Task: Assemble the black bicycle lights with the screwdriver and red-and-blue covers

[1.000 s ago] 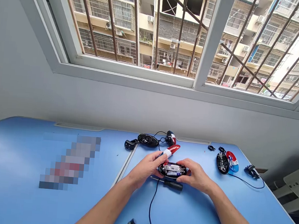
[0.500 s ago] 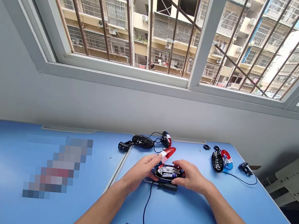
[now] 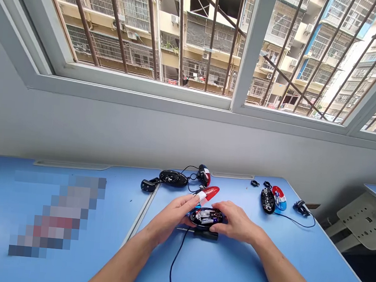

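Observation:
My left hand point(image 3: 179, 208) is closed on a glossy red, white and blue cover point(image 3: 210, 193), which stands tilted up behind an open black oval casing point(image 3: 206, 216). Batteries and a small circuit part show inside this casing. My right hand point(image 3: 233, 222) grips the casing's right end between thumb and fingers. Just in front of the casing, a screwdriver point(image 3: 205, 234) with a black handle lies on the blue table. A black cable point(image 3: 173, 267) runs from near the casing toward the front edge of the view.
Behind my hands lie a black oval unit point(image 3: 173, 178) and a clamp-like black part point(image 3: 149, 184). To the right are another open casing point(image 3: 267, 200), its coloured cover point(image 3: 279, 198), small black clips point(image 3: 255, 183) and a cabled black part point(image 3: 301, 208). A blurred patch point(image 3: 59, 217) covers the left table.
The camera view has turned slightly, so most things appear further left. Both hands keep their hold on the cover and the casing, with little other movement.

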A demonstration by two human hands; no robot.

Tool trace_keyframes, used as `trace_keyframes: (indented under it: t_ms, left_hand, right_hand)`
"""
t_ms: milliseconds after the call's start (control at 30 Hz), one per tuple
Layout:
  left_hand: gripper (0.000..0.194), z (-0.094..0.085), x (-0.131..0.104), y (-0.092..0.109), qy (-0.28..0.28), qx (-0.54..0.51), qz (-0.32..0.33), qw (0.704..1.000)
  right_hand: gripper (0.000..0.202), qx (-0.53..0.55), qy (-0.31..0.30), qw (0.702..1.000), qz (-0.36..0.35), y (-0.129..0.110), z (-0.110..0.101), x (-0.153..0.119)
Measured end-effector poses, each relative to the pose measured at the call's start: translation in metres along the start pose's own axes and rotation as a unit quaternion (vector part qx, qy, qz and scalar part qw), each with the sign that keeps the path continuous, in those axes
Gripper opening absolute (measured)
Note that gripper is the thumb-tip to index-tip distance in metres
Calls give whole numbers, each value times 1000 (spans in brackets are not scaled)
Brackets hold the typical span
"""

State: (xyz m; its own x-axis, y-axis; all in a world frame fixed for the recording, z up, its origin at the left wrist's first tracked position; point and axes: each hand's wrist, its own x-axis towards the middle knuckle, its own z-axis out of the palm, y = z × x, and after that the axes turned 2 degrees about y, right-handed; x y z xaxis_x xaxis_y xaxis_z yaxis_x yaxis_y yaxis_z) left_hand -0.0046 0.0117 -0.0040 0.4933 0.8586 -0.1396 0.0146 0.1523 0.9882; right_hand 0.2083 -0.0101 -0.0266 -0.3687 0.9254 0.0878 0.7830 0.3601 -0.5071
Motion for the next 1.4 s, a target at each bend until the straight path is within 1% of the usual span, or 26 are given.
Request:
trace_keyframes:
  t_ms: [100, 200, 267, 333, 400, 467, 500, 567, 633, 800, 900, 1000, 1100, 1267, 1400]
  left_hand:
    - [47, 0, 0, 0, 4, -3, -3, 1000]
    - [45, 0, 0, 0, -1, -3, -3, 1000]
    - [44, 0, 0, 0, -4, -2, -2, 1000]
    - [44, 0, 0, 1, -5, 4, -1, 1000]
    - [45, 0, -1, 2, -5, 12, 2, 1000]
    - [47, 1, -2, 2, -6, 16, 5, 1000]
    - [48, 1, -2, 2, -6, 17, 5, 1000]
    - [50, 2, -2, 3, -2, 20, 4, 1000]
    - [51, 3, -2, 4, 3, 25, 0, 1000]
    - [49, 3, -1, 3, 10, 33, -8, 999]
    - [52, 2, 0, 1, 7, 26, -1, 1000]
    - [54, 2, 1, -1, -6, 27, 9, 1000]
    - [49, 1, 2, -2, -15, 45, 16, 999]
    - [40, -1, 2, -5, 1, 65, 5, 998]
    - [35, 0, 3, -7, 7, 72, -3, 997]
  right_hand:
    - [47, 7, -4, 1000, 8, 2, -2, -2]
    - [56, 46, 12, 999, 17, 6, -6, -4]
    - [64, 91, 64, 994, 9, 7, -8, -5]
    - [68, 122, 131, 983, -31, 6, -10, -5]
    - [64, 124, 182, 970, -99, 3, -9, -4]
    - [50, 104, 213, 959, -155, 1, -5, -3]
    - [44, 90, 228, 954, -170, 0, -3, -2]
    - [36, 63, 256, 948, -179, 0, 3, 0]
    - [34, 39, 275, 944, -176, 2, 9, 2]
    - [33, 11, 287, 945, -155, 4, 19, 3]
    - [33, 49, 278, 951, -124, 4, 18, 4]
    - [27, 127, 270, 953, -44, 5, 14, 6]
    - [21, 176, 269, 947, 24, 11, 11, 9]
    - [22, 240, 247, 931, 123, 24, 9, 15]
    - [21, 259, 243, 915, 194, 32, 2, 18]
